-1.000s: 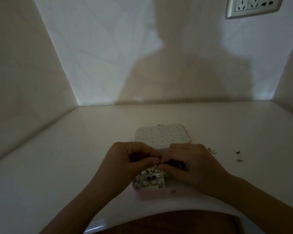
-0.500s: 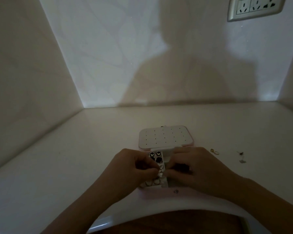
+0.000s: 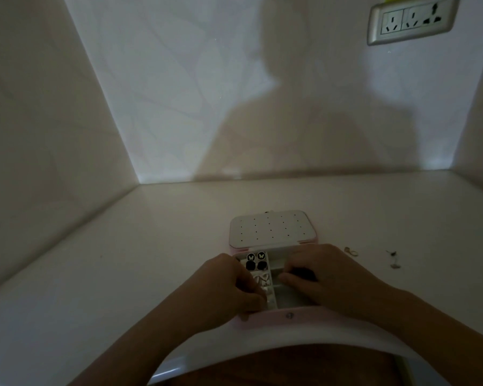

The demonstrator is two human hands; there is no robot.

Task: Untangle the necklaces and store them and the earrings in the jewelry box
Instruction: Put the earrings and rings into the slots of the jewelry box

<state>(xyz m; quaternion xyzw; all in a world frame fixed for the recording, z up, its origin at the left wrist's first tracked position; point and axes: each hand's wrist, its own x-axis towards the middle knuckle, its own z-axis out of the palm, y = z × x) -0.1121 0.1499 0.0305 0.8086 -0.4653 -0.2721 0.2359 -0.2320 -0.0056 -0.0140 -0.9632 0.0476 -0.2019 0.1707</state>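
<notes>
The pink jewelry box lies open at the table's near edge, its white dotted lid folded back flat. Several earrings, some black with butterfly shapes, sit in its left compartments. My left hand is over the near-left corner, fingers curled, pinching a small pale earring at the fingertips. My right hand reaches into the right compartment, fingers bent over something dark. In the dim light I cannot tell if it holds it. No necklace is plainly visible.
Small loose jewelry pieces lie on the white table right of the box: a gold loop and two tiny studs. Walls close in on the left, back and right. A wall socket sits upper right.
Both hands were together above the box, pinching one small piece. They have since parted and dropped into the box, the left to the near-left corner, the right into the right compartment.
</notes>
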